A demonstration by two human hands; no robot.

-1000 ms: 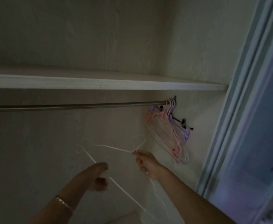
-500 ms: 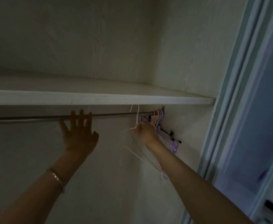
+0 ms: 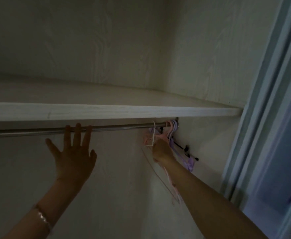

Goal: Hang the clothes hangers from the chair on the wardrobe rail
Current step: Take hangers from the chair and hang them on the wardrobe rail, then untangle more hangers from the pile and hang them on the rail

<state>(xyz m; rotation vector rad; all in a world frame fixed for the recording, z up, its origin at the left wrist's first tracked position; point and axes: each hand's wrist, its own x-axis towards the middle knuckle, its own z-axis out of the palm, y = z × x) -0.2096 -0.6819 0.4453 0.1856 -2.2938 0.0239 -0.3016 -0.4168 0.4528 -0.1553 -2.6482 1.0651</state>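
The metal wardrobe rail point(image 3: 120, 127) runs across the view under a white shelf. My right hand point(image 3: 161, 150) holds a thin white hanger point(image 3: 153, 135) whose hook sits over the rail near its right end. Beside it, a bunch of pink and purple hangers point(image 3: 171, 131) hangs at the rail's right end. My left hand point(image 3: 74, 156) is raised with its fingers spread straight, their tips touching the rail further left; it holds nothing. The chair is out of view.
The white shelf point(image 3: 107, 110) lies just above the rail. The wardrobe's right wall carries a black bracket point(image 3: 186, 149). A pale blue sliding door frame point(image 3: 255, 118) stands at the right. The rail's left stretch is bare.
My right hand has lifted the white hanger from below up to the rail and its hook now sits over the rail. My left hand rose and its fingertips reached the rail.
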